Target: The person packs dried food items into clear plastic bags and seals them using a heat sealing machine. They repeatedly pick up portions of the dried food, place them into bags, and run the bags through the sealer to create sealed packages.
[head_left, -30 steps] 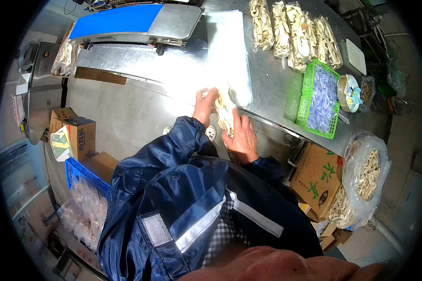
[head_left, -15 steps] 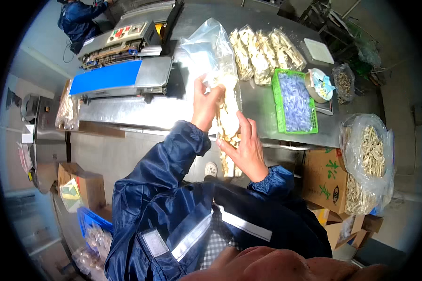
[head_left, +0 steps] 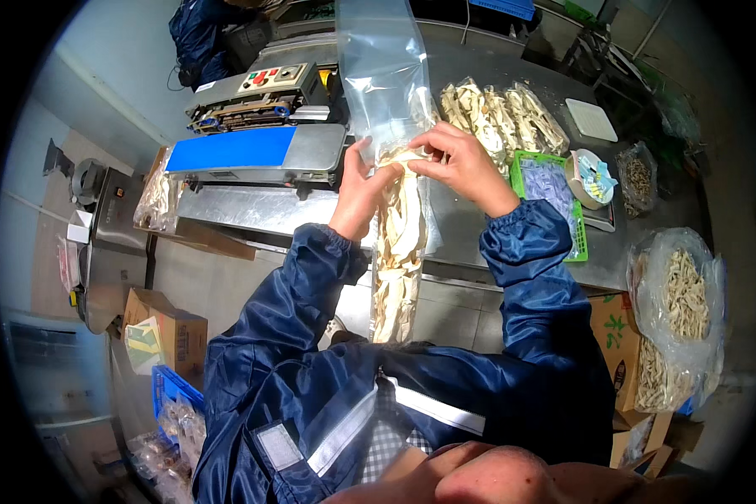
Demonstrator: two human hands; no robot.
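A long clear plastic bag (head_left: 397,239) of pale dried slices, perhaps mushroom, lies in front of me, its lower end reaching past the table edge toward my jacket. Its unfilled upper part (head_left: 382,71) stretches away flat and smooth beside the machine. My left hand (head_left: 363,191) grips the bag's left side where the slices end, thumb over the top. From the right, my right hand (head_left: 464,168) pinches the same upper end of the contents with thumb and fingers. Both sets of fingertips nearly meet there.
Left of the bag stands a machine with a blue belt (head_left: 231,149) and a control panel (head_left: 273,77). Several filled bags (head_left: 504,118) lie at right, near a green basket (head_left: 581,244) of small bluish packets and a round tub (head_left: 592,178). Another person (head_left: 200,42) is at far left.
My right hand has moved up from the bag's lower right side to the top of the slices. The bag's upper part, crumpled before, now lies straight. The whole view has shifted.
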